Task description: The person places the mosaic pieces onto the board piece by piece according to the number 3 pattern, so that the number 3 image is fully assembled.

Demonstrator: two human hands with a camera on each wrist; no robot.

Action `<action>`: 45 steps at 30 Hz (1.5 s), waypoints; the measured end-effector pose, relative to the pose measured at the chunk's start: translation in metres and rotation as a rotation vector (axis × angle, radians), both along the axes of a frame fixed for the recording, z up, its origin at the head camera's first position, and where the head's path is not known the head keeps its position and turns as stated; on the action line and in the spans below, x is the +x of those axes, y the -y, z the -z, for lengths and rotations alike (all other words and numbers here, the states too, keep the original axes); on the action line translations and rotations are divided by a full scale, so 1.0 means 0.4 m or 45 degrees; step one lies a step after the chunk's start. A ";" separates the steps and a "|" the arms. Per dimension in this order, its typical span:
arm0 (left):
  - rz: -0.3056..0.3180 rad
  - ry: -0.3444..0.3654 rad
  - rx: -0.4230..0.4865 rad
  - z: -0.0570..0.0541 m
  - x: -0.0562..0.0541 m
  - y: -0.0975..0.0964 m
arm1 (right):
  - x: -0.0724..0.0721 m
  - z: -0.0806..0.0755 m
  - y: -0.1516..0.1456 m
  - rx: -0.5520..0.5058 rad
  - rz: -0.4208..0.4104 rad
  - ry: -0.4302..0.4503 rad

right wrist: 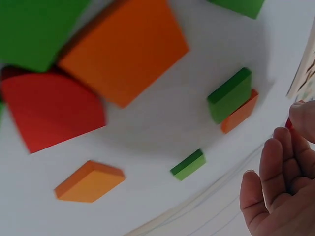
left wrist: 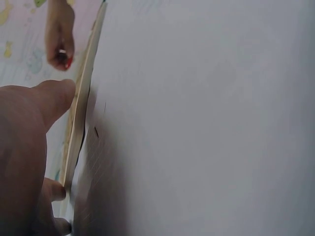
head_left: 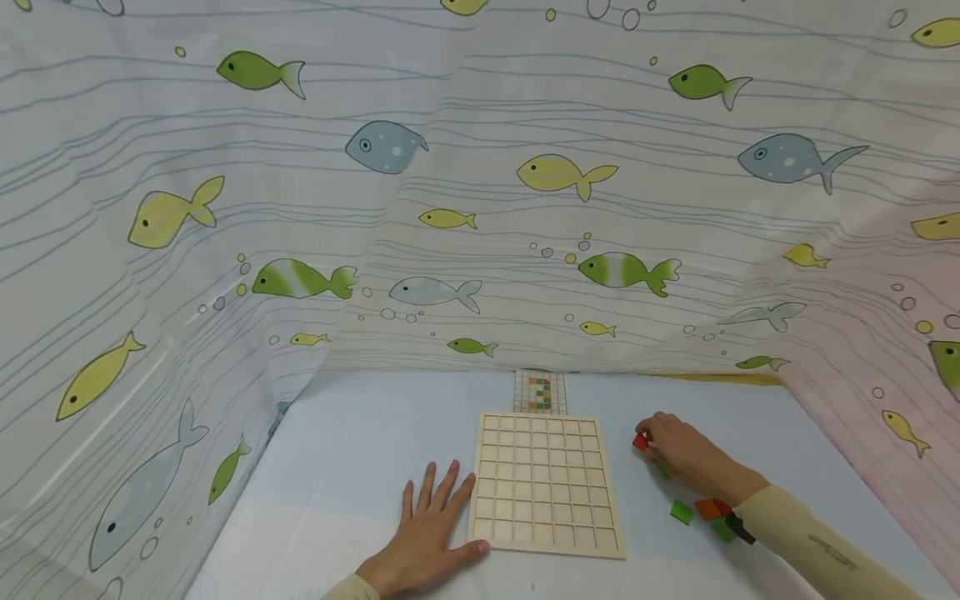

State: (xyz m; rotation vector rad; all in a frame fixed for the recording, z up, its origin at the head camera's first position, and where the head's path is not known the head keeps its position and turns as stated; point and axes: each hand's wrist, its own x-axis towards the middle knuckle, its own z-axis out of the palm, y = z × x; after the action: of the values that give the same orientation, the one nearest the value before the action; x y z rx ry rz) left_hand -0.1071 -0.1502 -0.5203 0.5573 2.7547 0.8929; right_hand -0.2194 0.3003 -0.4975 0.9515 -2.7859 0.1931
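A pale wooden grid board (head_left: 545,483) with bare square cells lies on the table. Beside its left edge my left hand (head_left: 420,533) is spread flat, thumb and fingertips at the frame. Right of the board, my right hand (head_left: 678,450) pinches a small red tile (head_left: 640,442) between thumb and fingertips. In the right wrist view the red piece is mostly hidden by the fingers (right wrist: 275,162). Under and behind that hand lie loose tiles: a green tile (head_left: 681,512), an orange tile (head_left: 707,508) and several others. A red tile (right wrist: 54,108) also shows near the right wrist.
Behind the board lies a printed pattern card (head_left: 540,393) with orange, green and red squares. A fish-patterned curtain (head_left: 510,250) rises around the table's back and sides. More loose pieces, including an orange tile (right wrist: 90,182) and a green tile (right wrist: 188,164), are spread over the table's right side.
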 end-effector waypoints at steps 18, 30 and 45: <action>-0.014 -0.024 -0.038 0.006 -0.004 0.002 | -0.046 0.006 0.145 -0.048 -0.090 0.095; -0.018 -0.046 -0.012 0.016 -0.003 0.003 | -0.054 0.014 0.212 -0.043 -0.247 -0.019; -0.021 -0.039 0.014 0.019 0.001 -0.005 | -0.074 0.036 0.261 0.068 -0.243 0.047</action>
State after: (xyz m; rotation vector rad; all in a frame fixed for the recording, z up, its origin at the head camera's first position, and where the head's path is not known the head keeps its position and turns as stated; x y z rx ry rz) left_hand -0.1065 -0.1483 -0.5279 0.5559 2.7870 0.9108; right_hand -0.2492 0.1959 -0.5119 1.2402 -2.7437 0.1657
